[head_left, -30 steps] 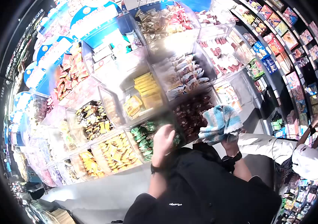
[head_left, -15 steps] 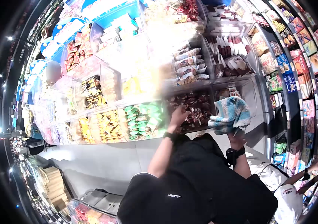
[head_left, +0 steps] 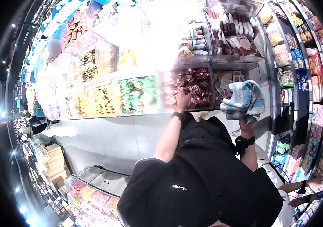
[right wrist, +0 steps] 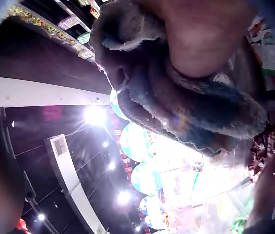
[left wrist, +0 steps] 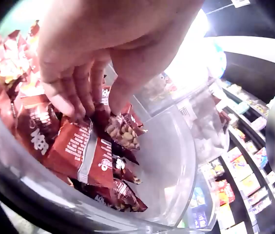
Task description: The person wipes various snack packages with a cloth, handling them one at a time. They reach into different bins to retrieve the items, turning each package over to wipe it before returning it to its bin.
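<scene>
My left hand [head_left: 183, 99] reaches into a clear bin of dark red snack packets [head_left: 201, 90]. In the left wrist view its fingers curl down among the packets, and fingers and thumb pinch a red snack packet [left wrist: 123, 131] with nuts pictured on it. Just below the fingertips lies another red packet [left wrist: 81, 151] with a pale seam. Off to the right, my right hand [head_left: 247, 128] holds a blue and white striped towel [head_left: 244, 100], bunched up and draping over the hand. The right wrist view shows the towel [right wrist: 176, 107] dark and close, pressed under the palm.
Green packets [head_left: 136, 94] and yellow packets [head_left: 104, 100] fill bins to the left. Behind the towel is a bin with a few flat packets [head_left: 226, 81]. Shelves of snacks [head_left: 297, 75] line the right side, where another person's arm [head_left: 294, 187] shows.
My left hand has moved from over the green packets, rightward into the red packets' bin. My right hand still holds the towel. The head view has shifted, with the bins now squarer on.
</scene>
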The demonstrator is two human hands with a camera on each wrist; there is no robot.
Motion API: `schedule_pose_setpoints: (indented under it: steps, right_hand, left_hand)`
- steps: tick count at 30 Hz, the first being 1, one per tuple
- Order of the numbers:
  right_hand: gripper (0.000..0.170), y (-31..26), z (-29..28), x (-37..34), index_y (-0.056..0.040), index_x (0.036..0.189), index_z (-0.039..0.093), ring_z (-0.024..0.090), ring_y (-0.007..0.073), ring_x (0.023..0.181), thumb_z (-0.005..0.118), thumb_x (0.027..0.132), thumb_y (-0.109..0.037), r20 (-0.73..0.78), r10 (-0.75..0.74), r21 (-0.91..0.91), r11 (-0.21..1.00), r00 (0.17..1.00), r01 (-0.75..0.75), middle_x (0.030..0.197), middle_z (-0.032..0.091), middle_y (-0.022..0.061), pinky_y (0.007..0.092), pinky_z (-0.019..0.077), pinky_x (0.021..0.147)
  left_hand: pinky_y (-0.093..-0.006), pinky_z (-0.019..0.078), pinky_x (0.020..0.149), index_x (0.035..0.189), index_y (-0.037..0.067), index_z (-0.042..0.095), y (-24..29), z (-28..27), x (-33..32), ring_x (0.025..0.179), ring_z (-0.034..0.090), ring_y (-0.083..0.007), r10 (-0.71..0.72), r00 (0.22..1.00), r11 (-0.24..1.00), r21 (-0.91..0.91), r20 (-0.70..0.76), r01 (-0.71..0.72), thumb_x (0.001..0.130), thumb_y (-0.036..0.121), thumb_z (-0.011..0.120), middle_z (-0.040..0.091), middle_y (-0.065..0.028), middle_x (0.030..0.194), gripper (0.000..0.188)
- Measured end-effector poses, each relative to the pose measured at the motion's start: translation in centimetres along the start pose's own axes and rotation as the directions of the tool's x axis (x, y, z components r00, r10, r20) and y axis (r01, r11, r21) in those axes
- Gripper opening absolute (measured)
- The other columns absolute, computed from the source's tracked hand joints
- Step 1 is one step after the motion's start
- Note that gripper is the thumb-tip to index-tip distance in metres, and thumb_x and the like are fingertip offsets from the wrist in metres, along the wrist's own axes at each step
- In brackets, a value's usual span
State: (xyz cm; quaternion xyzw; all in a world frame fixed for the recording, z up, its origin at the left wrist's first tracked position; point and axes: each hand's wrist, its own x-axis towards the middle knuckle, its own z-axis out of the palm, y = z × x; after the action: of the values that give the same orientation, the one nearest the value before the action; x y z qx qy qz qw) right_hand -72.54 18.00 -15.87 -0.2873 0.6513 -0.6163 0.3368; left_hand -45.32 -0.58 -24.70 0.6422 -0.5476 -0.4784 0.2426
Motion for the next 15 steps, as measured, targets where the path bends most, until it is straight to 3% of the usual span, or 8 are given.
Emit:
schedule_pose_setpoints:
  steps: [2, 3, 4, 8, 10, 13, 14, 15]
  right_hand:
    - [0.067, 3.2, -1.7, 0.3, -0.0013, 0.129, 0.041, 0.054, 0.0216, 0.108, 0.075, 0.076, -0.024, -0.05, -0.044, -0.063, 0.997, 0.998, 0.041, 0.123, 0.054, 0.0112, 0.0327, 0.0438, 0.089]
    - [0.066, 4.9, -2.5, 0.4, -0.001, 0.128, 0.042, 0.055, 0.0216, 0.106, 0.075, 0.076, -0.026, -0.074, -0.066, -0.096, 0.994, 0.995, 0.059, 0.121, 0.056, 0.0112, 0.033, 0.0444, 0.087]
    - [0.065, 0.0, -1.0, -0.6, -0.0012, 0.128, 0.043, 0.055, 0.0214, 0.107, 0.075, 0.076, -0.025, -0.022, -0.122, -0.275, 0.955, 0.992, 0.111, 0.122, 0.055, 0.0112, 0.0327, 0.0443, 0.088]
    - [0.051, 1.8, -1.1, 0.5, -0.0046, 0.131, 0.043, 0.048, 0.0227, 0.118, 0.062, 0.086, -0.017, 0.057, 0.012, 0.13, 0.991, 0.998, -0.019, 0.131, 0.05, 0.0095, 0.0383, 0.0382, 0.101]
    - [0.048, 1.0, -0.8, 0.7, -0.0054, 0.132, 0.043, 0.046, 0.022, 0.119, 0.059, 0.087, -0.013, 0.072, -0.044, 0.066, 0.997, 0.996, 0.039, 0.132, 0.049, 0.0087, 0.0394, 0.0374, 0.102]
    - [0.054, -2.2, -0.9, 0.1, -0.0044, 0.129, 0.045, 0.048, 0.0187, 0.114, 0.069, 0.081, -0.009, 0.122, -0.323, -0.318, 0.883, 0.939, 0.345, 0.127, 0.05, 0.009, 0.0348, 0.0395, 0.097]
    - [0.058, 0.8, -2.3, 0.5, -0.0035, 0.125, 0.046, 0.049, 0.0168, 0.109, 0.074, 0.075, -0.01, 0.101, -0.228, -0.42, 0.872, 0.968, 0.249, 0.123, 0.052, 0.0085, 0.0329, 0.0413, 0.092]
    - [0.059, 0.6, -2.2, 0.2, -0.0046, 0.126, 0.046, 0.05, 0.021, 0.111, 0.074, 0.076, -0.016, 0.067, -0.186, -0.445, 0.874, 0.98, 0.196, 0.124, 0.053, 0.0094, 0.035, 0.0406, 0.094]
  left_hand:
    - [-0.0341, 0.0496, 0.072, 0.099, -0.001, 0.051, -4.4, 1.4, 1.5, 0.078, 0.064, -0.0239, 0.044, 0.998, 0.99, -0.129, -0.032, -0.048, 0.074, 0.027, 0.075, 0.064, -0.0147, 0.085, 0.044]
    - [-0.0343, 0.0496, 0.072, 0.101, -0.001, 0.049, -5.3, 2.1, 3.1, 0.078, 0.064, -0.0246, -0.016, 0.999, 0.997, -0.072, -0.027, 0.014, 0.074, 0.027, 0.075, 0.064, -0.0164, 0.087, 0.047]
    - [-0.0338, 0.0497, 0.071, 0.1, -0.001, 0.048, -5.6, 2.4, 3.4, 0.077, 0.063, -0.0234, -0.022, 0.999, 0.998, -0.052, -0.043, 0.02, 0.074, 0.026, 0.075, 0.064, -0.0158, 0.088, 0.047]
    - [-0.0312, 0.0497, 0.065, 0.102, 0.0, 0.046, -6.1, 2.7, 3.8, 0.07, 0.059, -0.0176, -0.082, 0.997, 0.971, -0.227, -0.014, 0.076, 0.074, 0.025, 0.076, 0.061, -0.0107, 0.086, 0.048]
    - [-0.0244, 0.0454, 0.054, 0.102, 0.0, 0.051, -5.4, 2.2, 3.6, 0.064, 0.052, -0.0098, -0.043, 0.999, 0.932, -0.359, 0.004, 0.042, 0.075, 0.021, 0.075, 0.055, -0.0009, 0.077, 0.041]
    - [-0.0209, 0.0408, 0.05, 0.098, 0.0, 0.057, -2.2, -0.2, 1.7, 0.062, 0.05, -0.008, -0.188, 0.959, 0.76, -0.588, 0.212, 0.279, 0.081, 0.017, 0.069, 0.052, 0.0026, 0.071, 0.027]
    - [-0.0193, 0.038, 0.051, 0.098, 0.0, 0.062, 1.1, -2.5, -0.3, 0.06, 0.048, -0.0065, -0.089, 0.952, 0.801, -0.547, 0.294, 0.244, 0.085, 0.015, 0.064, 0.054, 0.0036, 0.07, 0.02]
    - [-0.021, 0.0412, 0.054, 0.105, 0.001, 0.061, 1.1, -2.7, -0.2, 0.062, 0.05, -0.0081, -0.004, 0.97, 0.806, -0.573, 0.244, 0.148, 0.086, 0.014, 0.062, 0.057, 0.0023, 0.077, 0.023]
